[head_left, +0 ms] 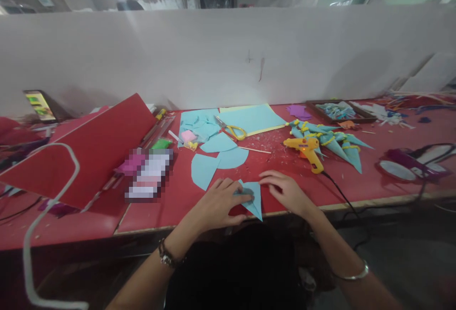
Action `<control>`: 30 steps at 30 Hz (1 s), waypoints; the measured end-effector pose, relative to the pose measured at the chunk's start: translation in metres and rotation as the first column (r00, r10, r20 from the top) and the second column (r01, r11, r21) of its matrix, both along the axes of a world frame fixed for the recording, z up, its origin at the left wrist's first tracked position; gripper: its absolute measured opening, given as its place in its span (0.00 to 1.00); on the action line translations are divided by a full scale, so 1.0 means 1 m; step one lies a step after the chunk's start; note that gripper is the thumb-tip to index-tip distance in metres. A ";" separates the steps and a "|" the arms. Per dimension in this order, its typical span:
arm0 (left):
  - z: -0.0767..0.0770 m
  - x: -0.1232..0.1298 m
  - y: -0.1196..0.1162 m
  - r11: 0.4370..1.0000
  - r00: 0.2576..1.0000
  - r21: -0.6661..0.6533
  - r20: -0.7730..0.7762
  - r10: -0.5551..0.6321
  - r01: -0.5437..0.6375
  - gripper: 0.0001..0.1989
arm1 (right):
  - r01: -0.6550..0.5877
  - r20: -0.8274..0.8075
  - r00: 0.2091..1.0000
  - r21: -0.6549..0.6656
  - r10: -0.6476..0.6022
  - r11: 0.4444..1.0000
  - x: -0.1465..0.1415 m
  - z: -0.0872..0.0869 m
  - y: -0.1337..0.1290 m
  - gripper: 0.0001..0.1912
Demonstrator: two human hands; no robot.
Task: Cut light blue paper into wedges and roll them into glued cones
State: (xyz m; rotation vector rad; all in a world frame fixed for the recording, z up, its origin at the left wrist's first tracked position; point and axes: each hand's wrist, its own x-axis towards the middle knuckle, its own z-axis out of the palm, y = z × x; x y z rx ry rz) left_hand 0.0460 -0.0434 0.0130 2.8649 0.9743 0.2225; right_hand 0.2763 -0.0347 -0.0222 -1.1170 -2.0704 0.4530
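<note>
A folded piece of light blue paper (257,199) lies at the table's front edge, its point toward me. My left hand (223,200) grips it from the left, fingers pressed over its top and the thumb lower down. My right hand (288,192) hovers at the paper's upper right corner, fingers bent loosely and apart, with nothing seen between them. Just beyond are blue paper sectors (204,169). To the right lies a yellow hot glue gun (307,150), a small orange light on its side, beside several blue paper cones (335,143) trimmed with yellow.
Scissors (237,131) with yellow handles lie by blue sheets (254,119). A leaning red board (92,153) and a blurred-out object (149,174) stand left. Behind are a brown tray (363,115) and white partition (199,58). The glue gun's cord (340,193) runs over the front edge.
</note>
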 end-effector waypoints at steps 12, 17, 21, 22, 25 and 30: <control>-0.012 0.002 0.015 0.982 0.986 -0.107 0.040 0.159 -0.154 0.26 | 0.697 0.173 0.644 0.267 -0.745 0.665 0.095 -0.010 0.019 0.20; -0.011 0.001 0.015 0.984 0.990 -0.119 0.048 0.136 -0.130 0.23 | 0.682 0.340 0.596 0.262 -0.727 0.682 0.094 -0.002 0.031 0.18; -0.010 0.007 0.015 0.992 0.992 -0.068 0.070 0.107 -0.102 0.23 | 0.676 0.381 0.570 0.287 -0.728 0.679 0.091 0.028 0.023 0.21; -0.010 0.009 0.016 0.993 0.991 -0.054 0.074 0.111 -0.107 0.23 | 0.679 0.381 0.569 0.281 -0.728 0.678 0.089 0.037 0.019 0.21; -0.012 0.013 0.017 0.989 0.985 -0.034 0.085 0.147 -0.144 0.22 | 0.671 0.424 0.583 0.230 -0.693 0.705 0.081 0.060 0.006 0.20; -0.016 0.013 0.015 0.982 0.979 -0.062 0.086 0.183 -0.178 0.24 | 0.509 0.527 0.666 0.197 -0.528 0.838 0.067 0.069 -0.009 0.30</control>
